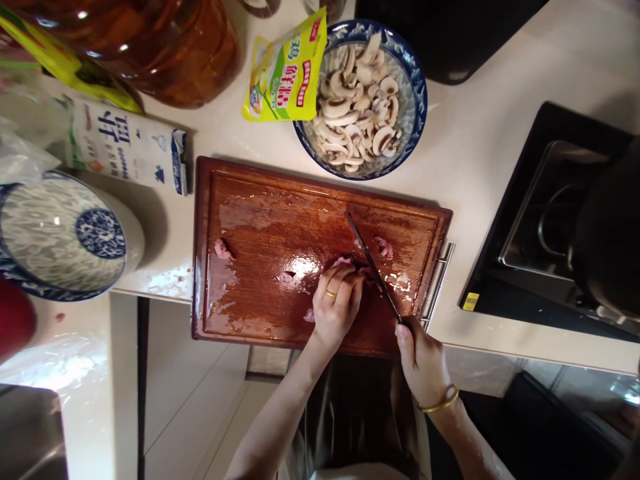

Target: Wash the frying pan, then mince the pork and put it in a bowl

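My left hand (339, 300), with a ring on one finger, is closed with its fingertips pressing a piece of raw meat (344, 260) onto the wooden cutting board (260, 227). Most of that meat is hidden under the fingers. In my right hand (423, 357) is the handle of a knife (373, 267). Its dark blade, seen nearly edge-on, stands just right of my left fingertips, beside the meat. Small meat scraps lie around on the wet board, one at the left (223, 249) and another right of the blade (384, 247).
Behind the board stands a blue-rimmed bowl of sliced mushrooms (360, 127), with a yellow seasoning packet (285, 73) against its rim. A white salt bag (130, 147) and a patterned bowl (65, 233) are at the left. A black stove (540, 220) is on the right.
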Tool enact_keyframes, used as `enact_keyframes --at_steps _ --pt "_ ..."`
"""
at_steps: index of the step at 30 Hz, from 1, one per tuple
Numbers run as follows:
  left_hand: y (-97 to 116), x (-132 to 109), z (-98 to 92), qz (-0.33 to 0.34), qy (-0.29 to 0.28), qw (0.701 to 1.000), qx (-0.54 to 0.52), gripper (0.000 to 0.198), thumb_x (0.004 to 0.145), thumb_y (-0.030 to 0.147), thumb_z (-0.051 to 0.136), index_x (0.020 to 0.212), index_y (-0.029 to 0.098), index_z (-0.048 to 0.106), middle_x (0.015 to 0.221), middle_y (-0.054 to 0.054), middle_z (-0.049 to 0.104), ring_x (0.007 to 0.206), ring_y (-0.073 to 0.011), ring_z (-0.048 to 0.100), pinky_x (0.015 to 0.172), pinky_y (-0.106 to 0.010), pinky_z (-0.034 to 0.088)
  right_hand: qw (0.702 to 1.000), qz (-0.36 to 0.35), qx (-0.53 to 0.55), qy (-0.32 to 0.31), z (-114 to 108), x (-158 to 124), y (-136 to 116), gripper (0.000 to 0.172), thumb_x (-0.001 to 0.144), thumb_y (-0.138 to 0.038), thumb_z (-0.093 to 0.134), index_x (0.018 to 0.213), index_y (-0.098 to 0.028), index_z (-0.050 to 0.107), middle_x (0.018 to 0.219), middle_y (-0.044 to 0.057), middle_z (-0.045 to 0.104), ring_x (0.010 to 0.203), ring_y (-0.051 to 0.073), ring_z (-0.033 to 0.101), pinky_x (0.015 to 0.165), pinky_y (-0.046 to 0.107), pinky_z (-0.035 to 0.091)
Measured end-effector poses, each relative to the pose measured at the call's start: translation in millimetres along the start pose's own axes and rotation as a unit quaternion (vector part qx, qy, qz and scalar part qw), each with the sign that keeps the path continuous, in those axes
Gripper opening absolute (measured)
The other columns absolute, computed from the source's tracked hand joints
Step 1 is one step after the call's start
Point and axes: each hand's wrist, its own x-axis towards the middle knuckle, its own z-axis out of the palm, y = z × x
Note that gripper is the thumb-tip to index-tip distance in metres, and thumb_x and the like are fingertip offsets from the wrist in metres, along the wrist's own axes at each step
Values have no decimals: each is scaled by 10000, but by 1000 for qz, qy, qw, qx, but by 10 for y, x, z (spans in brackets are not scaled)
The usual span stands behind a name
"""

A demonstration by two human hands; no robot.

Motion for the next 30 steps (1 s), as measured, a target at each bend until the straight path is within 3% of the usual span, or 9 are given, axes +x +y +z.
enact_keyframes --at_steps 5,10,16,20,22,25,30 --pt "-1 6 36 -12 8 1000 21 169 772 68 631 889 179 582 928 -55 668 980 -187 614 870 -362 515 999 24 -12 18 -99 56 104 383 958 -409 283 859 -180 573 551 23 626 443 178 598 435 249 380" --pt "2 10 33 -3 -5 1000 25 243 785 67 600 991 195 596 952 -59 649 996 -189 596 879 -366 499 1000 1 19 5 -194 20 81 380 962 -395 277 803 -191 555 547 15 613 456 157 594 457 238 404" --pt "24 16 9 5 -23 999 37 227 765 88 616 973 180 605 971 -79 645 1023 -226 585 864 -389 502 1000 -24 -14 -9 -44 17 -2 393 964 -399 292 861 -165 591 621 56 676 461 175 624 413 248 382" --pt "29 29 0 20 -36 998 49 191 777 68 591 944 161 596 982 -86 652 1057 -231 570 872 -388 506 999 -32 -32 -2 70 150 -74 453 964 -429 265 900 -139 606 568 56 657 420 190 604 389 266 364" --pt "21 22 -3 24 -40 998 46 192 776 65 595 945 157 595 986 -85 654 1062 -228 567 882 -386 507 999 -37 -34 9 102 249 -113 472 964 -437 244 959 -130 604 638 79 685 457 196 621 409 271 385" --pt "1 2 -6 21 -41 998 34 218 771 76 614 967 168 604 993 -74 656 1055 -218 575 897 -388 508 999 -33 -4 14 94 359 -140 464 966 -436 229 909 -160 598 690 79 694 522 190 643 455 264 416" --pt "-12 -14 -26 17 -25 1000 -1 347 773 97 636 1102 184 568 1020 -65 667 1044 -198 593 913 -375 516 996 10 88 -16 -76 266 -63 415 961 -440 251 822 -191 553 548 17 616 460 155 599 444 238 403"
